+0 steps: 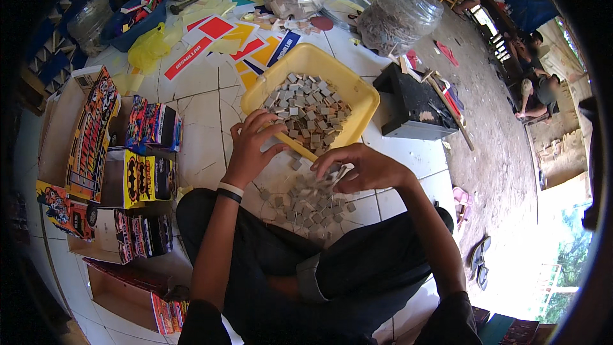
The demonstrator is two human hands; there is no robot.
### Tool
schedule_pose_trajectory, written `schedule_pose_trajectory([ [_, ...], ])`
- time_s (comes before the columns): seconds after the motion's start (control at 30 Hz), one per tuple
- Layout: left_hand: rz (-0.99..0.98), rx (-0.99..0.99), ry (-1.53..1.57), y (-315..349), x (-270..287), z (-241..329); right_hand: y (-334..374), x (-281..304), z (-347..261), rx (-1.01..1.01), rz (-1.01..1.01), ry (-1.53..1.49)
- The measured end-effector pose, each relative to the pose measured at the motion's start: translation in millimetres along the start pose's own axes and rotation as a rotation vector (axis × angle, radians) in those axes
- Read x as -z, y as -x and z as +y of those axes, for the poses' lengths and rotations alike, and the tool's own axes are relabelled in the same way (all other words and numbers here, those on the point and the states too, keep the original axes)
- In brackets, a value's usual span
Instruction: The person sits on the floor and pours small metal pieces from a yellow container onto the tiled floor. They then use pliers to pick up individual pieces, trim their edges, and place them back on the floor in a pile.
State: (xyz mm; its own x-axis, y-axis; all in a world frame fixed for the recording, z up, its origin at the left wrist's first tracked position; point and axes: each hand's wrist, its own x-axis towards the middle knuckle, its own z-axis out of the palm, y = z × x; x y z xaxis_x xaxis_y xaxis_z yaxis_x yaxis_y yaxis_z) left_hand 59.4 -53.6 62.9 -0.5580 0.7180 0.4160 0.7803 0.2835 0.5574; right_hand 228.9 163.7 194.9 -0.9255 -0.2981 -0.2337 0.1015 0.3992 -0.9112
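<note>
I sit cross-legged on a white tiled floor. A yellow plastic basin (pixel 357 92) full of small grey and tan square pieces (pixel 306 105) stands tilted in front of me. My left hand (pixel 252 144) rests on its near rim, fingers spread over the pieces. A pile of the same small pieces (pixel 306 201) lies on the floor between my knees. My right hand (pixel 357 167) hovers over that pile with its fingers pinched on a few pieces.
Colourful printed cardboard boxes (pixel 96 134) lie open at my left. Large clear plastic jugs (pixel 399 16) filled with pieces stand beyond the basin, next to a black box (pixel 415 105). Coloured paper sheets (pixel 242 41) and a blue tub (pixel 137 16) lie farther off. People sit at far right (pixel 536 89).
</note>
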Motion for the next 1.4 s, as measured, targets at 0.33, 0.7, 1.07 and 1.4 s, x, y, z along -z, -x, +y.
schedule_pose_trajectory([
  [0.33,-0.016,0.023,0.012,0.5,1.2,1.3,3.0,7.7,-5.3,0.023,0.323,0.225],
  [0.7,-0.032,0.037,0.036,-1.8,2.3,2.1,-72.5,45.9,87.8,-0.343,0.186,0.714],
  [1.07,-0.049,0.037,0.035,-1.9,4.8,2.9,-93.4,38.9,108.3,-0.37,0.097,0.777],
  [1.4,-0.034,0.024,0.063,-1.6,6.0,2.5,-87.4,68.6,110.3,-0.297,0.151,0.371],
])
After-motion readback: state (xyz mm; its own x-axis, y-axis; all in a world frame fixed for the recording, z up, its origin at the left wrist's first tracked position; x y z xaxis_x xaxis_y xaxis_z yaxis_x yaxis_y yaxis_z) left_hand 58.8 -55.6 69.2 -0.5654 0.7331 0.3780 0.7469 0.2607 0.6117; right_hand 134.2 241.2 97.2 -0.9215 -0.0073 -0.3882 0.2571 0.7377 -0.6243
